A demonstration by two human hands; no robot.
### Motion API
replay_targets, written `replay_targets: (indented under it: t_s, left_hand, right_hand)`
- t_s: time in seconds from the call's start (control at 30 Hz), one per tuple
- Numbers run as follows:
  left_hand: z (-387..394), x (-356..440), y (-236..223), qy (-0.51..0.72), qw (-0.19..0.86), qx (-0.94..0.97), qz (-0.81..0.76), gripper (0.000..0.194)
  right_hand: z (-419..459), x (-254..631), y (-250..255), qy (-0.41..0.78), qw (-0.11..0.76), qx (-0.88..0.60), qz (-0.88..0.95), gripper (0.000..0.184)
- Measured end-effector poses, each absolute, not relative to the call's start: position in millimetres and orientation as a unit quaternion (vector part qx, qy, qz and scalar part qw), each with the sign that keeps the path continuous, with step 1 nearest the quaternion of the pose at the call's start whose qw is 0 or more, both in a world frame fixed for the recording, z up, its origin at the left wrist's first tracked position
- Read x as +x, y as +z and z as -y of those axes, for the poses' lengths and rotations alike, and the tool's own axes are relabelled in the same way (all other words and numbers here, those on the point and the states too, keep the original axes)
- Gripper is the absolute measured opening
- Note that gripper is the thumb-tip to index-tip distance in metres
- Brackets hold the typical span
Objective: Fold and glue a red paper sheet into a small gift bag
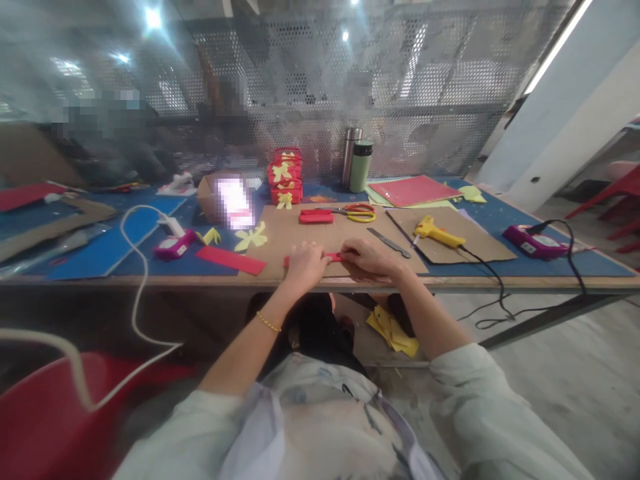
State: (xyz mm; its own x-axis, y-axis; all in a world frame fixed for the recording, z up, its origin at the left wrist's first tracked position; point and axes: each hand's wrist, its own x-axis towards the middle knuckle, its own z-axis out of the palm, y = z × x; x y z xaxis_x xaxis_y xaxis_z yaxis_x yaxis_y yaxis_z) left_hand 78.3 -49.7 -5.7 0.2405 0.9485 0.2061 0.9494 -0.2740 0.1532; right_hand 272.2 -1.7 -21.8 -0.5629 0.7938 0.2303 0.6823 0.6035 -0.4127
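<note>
Both of my hands rest at the near edge of a brown cardboard sheet (320,233) on the table. My left hand (306,263) and my right hand (374,259) pinch the two ends of a narrow red paper strip (334,257), fingers closed on it. Just beyond lie a folded red paper piece (316,216), red-and-yellow scissors (359,212) and a grey blade (389,243). A yellow paper bow (251,237) and a flat red strip (231,260) lie to the left.
A stack of red boxes with yellow bows (285,175) stands at the back, beside two flasks (357,165). A yellow glue gun (434,231) with a black cord lies right. Purple devices (174,245) (533,241), a white cable (141,280), red paper sheets (413,191), a red chair (50,413), yellow scraps on the floor (393,329).
</note>
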Motion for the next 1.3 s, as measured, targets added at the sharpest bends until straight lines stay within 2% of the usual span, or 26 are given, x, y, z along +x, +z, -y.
replay_targets:
  t_s: [0.37, 0.7, 1.3]
  left_hand:
    - [30.8, 81.4, -10.4, -0.126, -0.061, -0.769, 0.624, 0.026]
    - [31.8, 84.4, -6.7, -0.106, -0.056, -0.769, 0.628, 0.025]
    - [28.2, 85.8, -2.7, -0.093, -0.046, -0.770, 0.629, 0.027]
  right_hand:
    - [-6.5, 276.5, -19.4, 0.172, 0.206, -0.431, 0.861, 0.010]
    - [-7.4, 283.5, -20.6, 0.183, 0.223, -0.422, 0.860, 0.015]
    - [-7.7, 299.1, -29.2, 0.189, 0.249, -0.473, 0.824, 0.010]
